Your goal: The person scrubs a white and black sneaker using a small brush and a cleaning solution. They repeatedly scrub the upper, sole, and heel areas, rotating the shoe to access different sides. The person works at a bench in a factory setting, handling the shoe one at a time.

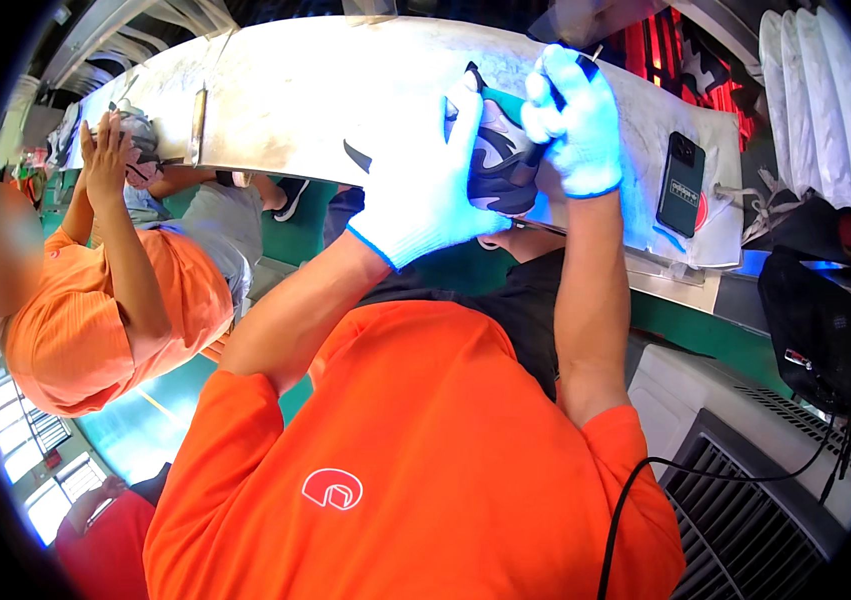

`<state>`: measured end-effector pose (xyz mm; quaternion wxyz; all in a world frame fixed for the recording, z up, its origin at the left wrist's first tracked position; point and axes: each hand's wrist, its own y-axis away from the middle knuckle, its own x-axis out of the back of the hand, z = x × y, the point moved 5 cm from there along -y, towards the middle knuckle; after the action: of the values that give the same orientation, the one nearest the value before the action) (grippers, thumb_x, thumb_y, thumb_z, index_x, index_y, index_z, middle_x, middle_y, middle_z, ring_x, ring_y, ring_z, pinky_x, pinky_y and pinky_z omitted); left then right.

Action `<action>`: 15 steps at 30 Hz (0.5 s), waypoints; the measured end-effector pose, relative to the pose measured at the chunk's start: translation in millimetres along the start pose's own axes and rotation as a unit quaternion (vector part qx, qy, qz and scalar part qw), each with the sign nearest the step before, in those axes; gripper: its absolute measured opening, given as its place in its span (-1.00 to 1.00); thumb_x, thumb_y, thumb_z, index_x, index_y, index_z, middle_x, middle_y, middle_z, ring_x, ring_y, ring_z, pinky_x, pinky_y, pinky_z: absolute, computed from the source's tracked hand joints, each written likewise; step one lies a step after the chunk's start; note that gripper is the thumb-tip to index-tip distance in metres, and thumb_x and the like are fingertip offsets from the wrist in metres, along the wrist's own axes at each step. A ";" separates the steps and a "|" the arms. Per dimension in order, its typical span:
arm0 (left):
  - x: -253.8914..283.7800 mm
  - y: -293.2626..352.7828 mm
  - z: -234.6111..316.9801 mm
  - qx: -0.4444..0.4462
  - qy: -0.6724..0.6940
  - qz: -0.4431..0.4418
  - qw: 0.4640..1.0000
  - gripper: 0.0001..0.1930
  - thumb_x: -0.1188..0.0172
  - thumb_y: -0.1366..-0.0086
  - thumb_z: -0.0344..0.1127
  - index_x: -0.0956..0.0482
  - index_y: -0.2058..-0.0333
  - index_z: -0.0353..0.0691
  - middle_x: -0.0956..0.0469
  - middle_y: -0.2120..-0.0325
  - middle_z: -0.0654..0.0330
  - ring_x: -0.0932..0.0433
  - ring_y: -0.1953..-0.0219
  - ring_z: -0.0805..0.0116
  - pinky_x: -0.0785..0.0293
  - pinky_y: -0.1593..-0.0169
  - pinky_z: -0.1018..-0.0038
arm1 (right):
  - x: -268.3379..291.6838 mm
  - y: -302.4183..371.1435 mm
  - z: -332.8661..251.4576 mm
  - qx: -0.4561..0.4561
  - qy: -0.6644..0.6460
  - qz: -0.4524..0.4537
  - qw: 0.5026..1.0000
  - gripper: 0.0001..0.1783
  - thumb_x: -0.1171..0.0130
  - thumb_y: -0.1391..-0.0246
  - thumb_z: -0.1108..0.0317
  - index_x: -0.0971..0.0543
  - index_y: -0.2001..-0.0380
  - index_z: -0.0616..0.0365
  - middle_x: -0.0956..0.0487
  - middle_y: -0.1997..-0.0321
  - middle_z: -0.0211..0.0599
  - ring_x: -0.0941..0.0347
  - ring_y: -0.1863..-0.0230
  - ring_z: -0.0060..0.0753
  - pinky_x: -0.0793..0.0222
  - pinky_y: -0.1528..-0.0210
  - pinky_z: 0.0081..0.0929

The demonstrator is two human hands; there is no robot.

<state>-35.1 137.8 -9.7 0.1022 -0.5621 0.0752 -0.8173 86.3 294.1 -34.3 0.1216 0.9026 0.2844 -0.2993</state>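
Grey-and-black shoe [498, 150] is held at the near edge of the pale worktop [295, 90], right of centre, between both gloved hands. Its left side is clamped by the left hand [423, 195], fingers and thumb pressed close; the right hand [573, 125] is curled at the shoe's far right, and whether anything is pinched in that grip cannot be told. For good handling, the shoe should be kept steady with the left hand, fine work left to the right fingertips, and the upper not squeezed out of shape. Materials: gloves white, knitted-looking, blue-edged at the cuffs; shoe upper layered in curved grey and black panels, with a teal part [505, 102] at the far end; worktop surface smudged and scuffed. A thin, curved dark piece [356, 156] is seen left of the left hand; a flat, dark, rectangular phone [680, 185] is laid at right.
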 end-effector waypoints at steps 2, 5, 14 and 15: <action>3.9 1.8 -0.1 -0.001 -0.001 0.002 1.000 0.48 -0.71 0.07 0.25 -0.04 -0.64 -0.38 -0.44 -0.24 -0.25 -0.62 -0.15 -0.26 -0.64 -0.14 0.01 | 18.3 -4.0 -16.5 0.013 0.133 -0.003 0.991 -0.80 -0.39 -0.41 0.21 -0.68 0.21 0.11 -0.59 0.49 -0.43 -0.36 0.65 -0.60 -0.19 0.60 -0.54; 7.1 4.5 0.6 -0.002 -0.006 0.019 1.000 0.50 -0.74 0.12 0.21 -0.03 -0.64 -0.35 -0.44 -0.23 -0.24 -0.60 -0.15 -0.28 -0.62 -0.15 -0.02 | 91.0 -9.5 -25.7 -0.010 0.393 0.131 0.910 -0.76 -0.52 -0.28 0.19 -0.74 0.25 0.13 -0.64 0.46 -0.46 -0.48 0.52 -0.57 -0.34 0.46 -0.49; 5.5 20.6 4.9 0.008 -0.004 0.066 0.998 0.42 -0.76 0.15 0.13 -0.16 -0.60 -0.34 -0.46 -0.21 -0.16 -0.59 -0.15 -0.23 -0.60 -0.14 -0.03 | 92.7 69.5 -13.9 0.138 0.530 0.058 0.834 0.04 -0.70 -0.01 0.19 -0.46 -0.51 0.30 -0.54 -0.53 0.05 -0.51 -0.50 -0.03 -0.40 -0.55 -0.10; 5.8 22.9 5.7 -0.003 -0.034 0.084 0.996 0.32 -0.77 0.16 0.11 -0.32 -0.53 -0.36 -0.46 -0.17 -0.12 -0.61 -0.11 -0.16 -0.61 -0.07 0.00 | 78.3 75.8 2.1 0.078 0.379 -0.046 0.921 0.09 -0.71 0.00 0.25 -0.40 -0.56 0.27 -0.60 -0.46 -0.05 -0.53 -0.46 -0.17 -0.43 -0.52 -0.15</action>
<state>-29.8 114.1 -7.9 0.1711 -0.5818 0.1208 -0.7859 181.4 266.5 -80.0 -0.0797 0.9412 0.3260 0.0389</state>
